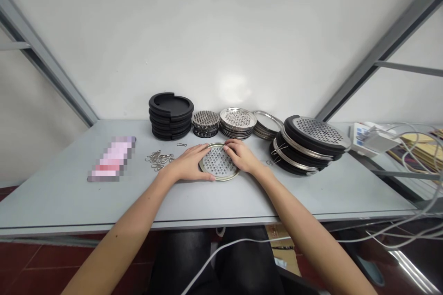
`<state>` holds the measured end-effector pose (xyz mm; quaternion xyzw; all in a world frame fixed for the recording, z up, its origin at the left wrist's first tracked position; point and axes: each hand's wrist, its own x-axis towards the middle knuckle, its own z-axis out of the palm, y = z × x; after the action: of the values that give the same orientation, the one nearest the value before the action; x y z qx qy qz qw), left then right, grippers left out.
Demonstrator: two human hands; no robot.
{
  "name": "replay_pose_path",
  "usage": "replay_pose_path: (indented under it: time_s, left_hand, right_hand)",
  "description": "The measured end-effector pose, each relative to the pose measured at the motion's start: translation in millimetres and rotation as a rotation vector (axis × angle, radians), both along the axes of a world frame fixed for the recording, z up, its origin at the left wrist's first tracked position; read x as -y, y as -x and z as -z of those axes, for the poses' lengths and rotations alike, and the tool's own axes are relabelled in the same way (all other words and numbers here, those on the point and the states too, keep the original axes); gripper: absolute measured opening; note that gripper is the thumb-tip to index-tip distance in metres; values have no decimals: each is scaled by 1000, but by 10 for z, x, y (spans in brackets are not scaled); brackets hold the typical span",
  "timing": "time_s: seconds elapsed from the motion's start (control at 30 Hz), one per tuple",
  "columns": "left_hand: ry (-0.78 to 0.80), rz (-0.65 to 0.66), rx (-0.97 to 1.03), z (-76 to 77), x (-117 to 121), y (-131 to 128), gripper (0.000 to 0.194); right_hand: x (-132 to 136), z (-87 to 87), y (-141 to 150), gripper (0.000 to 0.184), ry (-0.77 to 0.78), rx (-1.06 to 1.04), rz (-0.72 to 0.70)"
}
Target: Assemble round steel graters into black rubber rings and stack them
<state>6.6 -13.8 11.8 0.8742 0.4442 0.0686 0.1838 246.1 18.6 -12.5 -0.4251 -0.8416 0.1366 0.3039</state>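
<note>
A round metal grater plate [218, 162] with a shiny rim lies flat on the table in front of me. My left hand [189, 164] grips its left side, thumb at the near edge and fingers at the far edge. On the right side, my right hand [242, 156] holds the rim with bent fingers. Several wire clips [159, 160] lie in a loose pile left of my left hand, and a single clip [182, 144] rests just behind it. Behind the plate stand a stack of smaller grater discs [205, 118] and a stack of wider grater plates [238, 118].
Black round holders [171, 106] are stacked at the back left. Metal rings [268, 122] stand beside a leaning pile of assembled graters [316, 131] on the right. A phone [112, 159], pixelated, lies left. Far right are a power strip [362, 140] and white cables [420, 147].
</note>
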Motion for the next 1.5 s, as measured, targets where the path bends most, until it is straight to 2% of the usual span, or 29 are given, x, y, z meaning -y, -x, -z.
replay_pose_path:
  time_s: [0.53, 1.5]
  left_hand:
    - [2, -17, -19, -13, 5, -5, 108]
    - [-13, -31, -10, -21, 11, -8, 108]
  right_hand:
    - [-7, 7, -13, 40, -7, 8, -3]
    - [-10, 35, -37, 38, -5, 18, 73]
